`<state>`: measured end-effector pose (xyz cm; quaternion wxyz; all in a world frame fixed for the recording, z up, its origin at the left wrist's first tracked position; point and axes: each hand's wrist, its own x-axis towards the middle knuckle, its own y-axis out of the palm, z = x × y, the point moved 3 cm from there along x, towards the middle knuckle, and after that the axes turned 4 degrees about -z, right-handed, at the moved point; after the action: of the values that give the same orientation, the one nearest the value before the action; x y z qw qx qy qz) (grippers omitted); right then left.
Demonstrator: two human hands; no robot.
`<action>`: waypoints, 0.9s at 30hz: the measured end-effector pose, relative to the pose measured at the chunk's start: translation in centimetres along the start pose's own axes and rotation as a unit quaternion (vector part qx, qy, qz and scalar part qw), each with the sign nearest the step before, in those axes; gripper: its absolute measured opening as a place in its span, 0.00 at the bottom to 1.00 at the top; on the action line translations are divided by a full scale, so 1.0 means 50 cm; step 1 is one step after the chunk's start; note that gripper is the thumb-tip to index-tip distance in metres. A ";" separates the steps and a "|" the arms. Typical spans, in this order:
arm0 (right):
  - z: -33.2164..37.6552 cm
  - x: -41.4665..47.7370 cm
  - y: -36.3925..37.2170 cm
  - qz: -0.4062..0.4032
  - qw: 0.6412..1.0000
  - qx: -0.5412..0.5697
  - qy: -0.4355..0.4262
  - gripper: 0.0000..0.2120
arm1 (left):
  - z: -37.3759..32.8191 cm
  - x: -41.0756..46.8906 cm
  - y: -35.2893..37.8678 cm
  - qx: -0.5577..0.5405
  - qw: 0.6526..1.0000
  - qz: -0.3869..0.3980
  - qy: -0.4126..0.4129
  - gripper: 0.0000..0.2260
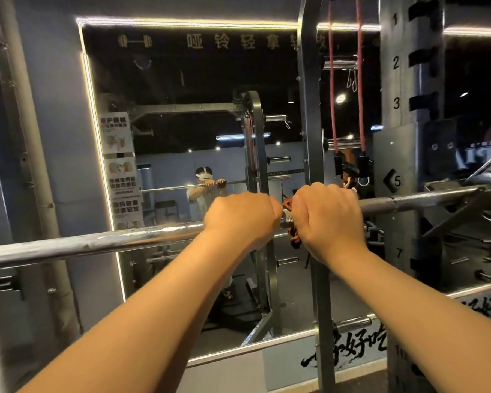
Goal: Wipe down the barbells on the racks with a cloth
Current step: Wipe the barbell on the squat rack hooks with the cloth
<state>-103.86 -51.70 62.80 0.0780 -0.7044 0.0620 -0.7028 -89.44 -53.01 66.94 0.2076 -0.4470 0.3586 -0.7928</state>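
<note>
A long steel barbell [97, 243] runs across the view at chest height, resting on the rack. My left hand [240, 218] grips the bare bar near its middle, fingers curled over the top. Just to its right, my right hand [328, 219] grips the bar with a reddish-brown cloth [294, 236] wrapped under its fingers; a bit of cloth hangs below the bar and a bit shows between the two hands. The knurled part of the bar shows in the small gap between my hands.
The rack's upright post [311, 109] stands right behind my hands. A numbered post [403, 103] with slots is at the right, red resistance bands [360, 80] hang between them. A big wall mirror [196, 123] faces me, reflecting a person at the bar.
</note>
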 end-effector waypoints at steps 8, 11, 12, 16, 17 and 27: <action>-0.001 -0.033 -0.005 0.026 0.999 0.034 0.003 0.17 | -0.004 -0.029 0.004 0.041 0.995 -0.088 0.013 0.09; -0.013 -0.039 -0.010 0.028 0.998 0.044 -0.031 0.18 | -0.001 -0.027 0.008 0.036 0.994 -0.099 0.007 0.10; -0.016 -0.029 -0.013 0.032 0.998 0.044 -0.038 0.19 | 0.000 -0.026 0.010 0.036 0.994 -0.099 0.006 0.10; -0.018 0.039 -0.012 0.133 0.990 0.040 0.017 0.24 | -0.001 -0.028 0.015 0.042 0.992 -0.120 0.016 0.11; -0.019 0.044 -0.008 0.153 0.987 0.033 0.027 0.24 | -0.003 -0.030 0.013 0.056 0.990 -0.127 0.024 0.10; -0.063 -0.061 -0.005 0.013 0.996 0.045 -0.080 0.20 | -0.003 -0.031 0.005 0.067 0.991 -0.111 0.014 0.11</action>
<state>-107.02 -50.96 59.87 0.1239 -0.7533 0.0329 -0.6451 -88.77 -52.10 65.82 0.1432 -0.4580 0.2555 -0.8393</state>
